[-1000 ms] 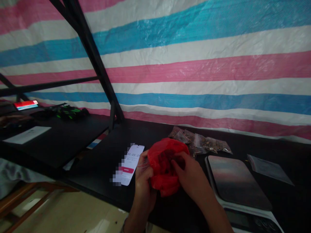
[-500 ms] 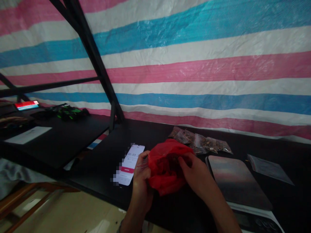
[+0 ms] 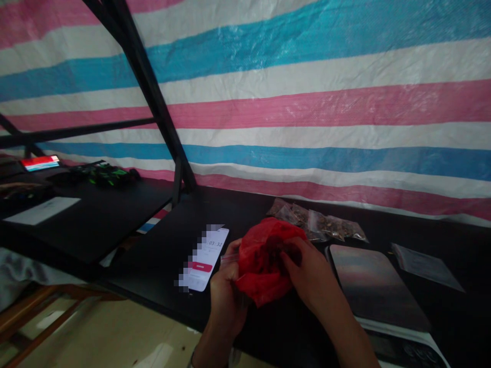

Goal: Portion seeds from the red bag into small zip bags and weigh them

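Observation:
A crumpled red plastic bag is held up over the black table, its mouth turned toward me. My left hand is closed on the bag's left side, with the edge of a clear zip bag also in its grip. Fingers of my right hand are pinched together inside the bag's mouth, by dark contents; what they hold is too dim to make out. Just behind the bag lie several small zip bags filled with brown bits.
A kitchen scale with a metal plate stands at right, a flat clear zip bag beyond it. To the left lies a phone showing a timer. Farther left are a white paper and a green-black model car.
Both hands and the red bag have shifted slightly; the bag's mouth is more open, with dark contents showing. The clear zip bag's edge stands out more at my left hand.

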Demonstrator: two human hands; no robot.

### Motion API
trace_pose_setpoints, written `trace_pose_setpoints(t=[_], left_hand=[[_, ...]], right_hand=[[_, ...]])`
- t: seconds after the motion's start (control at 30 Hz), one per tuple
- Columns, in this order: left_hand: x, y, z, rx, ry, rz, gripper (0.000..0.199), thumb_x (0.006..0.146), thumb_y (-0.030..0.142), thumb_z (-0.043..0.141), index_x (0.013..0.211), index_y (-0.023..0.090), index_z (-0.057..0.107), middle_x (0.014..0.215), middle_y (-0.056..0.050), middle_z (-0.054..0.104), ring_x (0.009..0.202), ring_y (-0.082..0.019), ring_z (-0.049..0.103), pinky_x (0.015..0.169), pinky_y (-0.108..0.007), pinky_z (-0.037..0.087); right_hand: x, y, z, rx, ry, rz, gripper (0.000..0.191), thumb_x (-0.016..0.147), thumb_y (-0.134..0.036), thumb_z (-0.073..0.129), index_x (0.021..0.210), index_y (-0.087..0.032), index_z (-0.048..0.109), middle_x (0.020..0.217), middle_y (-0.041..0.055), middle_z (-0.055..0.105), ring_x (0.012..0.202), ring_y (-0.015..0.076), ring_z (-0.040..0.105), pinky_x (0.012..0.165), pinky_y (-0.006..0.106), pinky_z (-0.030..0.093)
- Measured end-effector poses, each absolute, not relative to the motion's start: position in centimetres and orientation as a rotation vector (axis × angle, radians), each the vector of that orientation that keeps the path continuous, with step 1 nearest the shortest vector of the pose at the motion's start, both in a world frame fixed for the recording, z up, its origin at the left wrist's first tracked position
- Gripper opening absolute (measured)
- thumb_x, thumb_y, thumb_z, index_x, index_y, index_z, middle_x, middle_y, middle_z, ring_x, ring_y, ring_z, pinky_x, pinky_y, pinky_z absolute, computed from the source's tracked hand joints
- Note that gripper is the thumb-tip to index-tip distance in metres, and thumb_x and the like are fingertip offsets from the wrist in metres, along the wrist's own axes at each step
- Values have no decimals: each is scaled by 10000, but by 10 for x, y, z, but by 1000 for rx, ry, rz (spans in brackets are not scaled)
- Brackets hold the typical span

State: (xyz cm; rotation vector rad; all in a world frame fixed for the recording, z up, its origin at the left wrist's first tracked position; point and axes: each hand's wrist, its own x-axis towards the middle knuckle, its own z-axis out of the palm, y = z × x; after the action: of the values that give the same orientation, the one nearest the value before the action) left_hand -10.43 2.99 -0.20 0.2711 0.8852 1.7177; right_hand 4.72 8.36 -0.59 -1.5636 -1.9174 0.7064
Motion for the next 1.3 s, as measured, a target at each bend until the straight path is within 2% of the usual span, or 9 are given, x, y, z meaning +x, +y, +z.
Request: trace_pose_setpoints(t=[0.23,0.4,0.53,0.7,0.87,1.1,1.3], left_hand=[[-101,34,-1,310,847,1763,473,437,86,601,880,200,725,703,28,670,516,-99,530,491,-200,406],[-97,44,4,331,809,1858,387,385,94,546,739,197,660,642,42,597,538,-101,521,488,-187,392],[-95,47,7,370,774,1853,469,378,103,526,798,193,716,653,41,614,487,-83,440,457,-191,346],[-98,43,6,425,769,1762,508,391,115,537,852,190,738,707,15,672,536,-111,508,491,-202,376],[-101,46,3,454,781,1730,537,382,106,543,873,180,747,649,37,620,483,-86,430,450,-195,309],[-96,59,8,440,750,1784,439,375,115,520,769,170,707,691,28,586,555,-94,442,490,-193,352],[-99,60,12,437,753,1779,406,368,122,508,732,169,682,656,40,541,531,-87,440,491,-189,364]], right_hand=[[44,79,-1,-1631,-1955,648,267,1016,-156,568,1246,-185,699,1294,137,742,1125,319,750,955,418,537],[37,75,4,-1655,-1953,682,187,994,-162,626,1157,-202,709,1242,113,743,1107,311,761,947,406,536],[33,76,8,-1750,-1895,720,202,1017,-222,625,1196,-167,703,1245,162,741,1137,330,754,960,414,537],[31,77,12,-1869,-1839,705,295,1052,-302,587,1282,-134,664,1282,187,740,1142,351,756,922,409,550],[30,77,9,-1826,-1840,675,329,1062,-295,563,1330,-121,640,1382,203,692,1185,348,739,965,405,542],[32,79,5,-1762,-1821,721,285,1045,-271,575,1273,-136,682,1357,196,693,1193,323,731,1017,396,524],[35,83,1,-1724,-1773,739,278,1013,-288,593,1212,-134,709,1276,188,745,1124,327,747,963,411,541]])
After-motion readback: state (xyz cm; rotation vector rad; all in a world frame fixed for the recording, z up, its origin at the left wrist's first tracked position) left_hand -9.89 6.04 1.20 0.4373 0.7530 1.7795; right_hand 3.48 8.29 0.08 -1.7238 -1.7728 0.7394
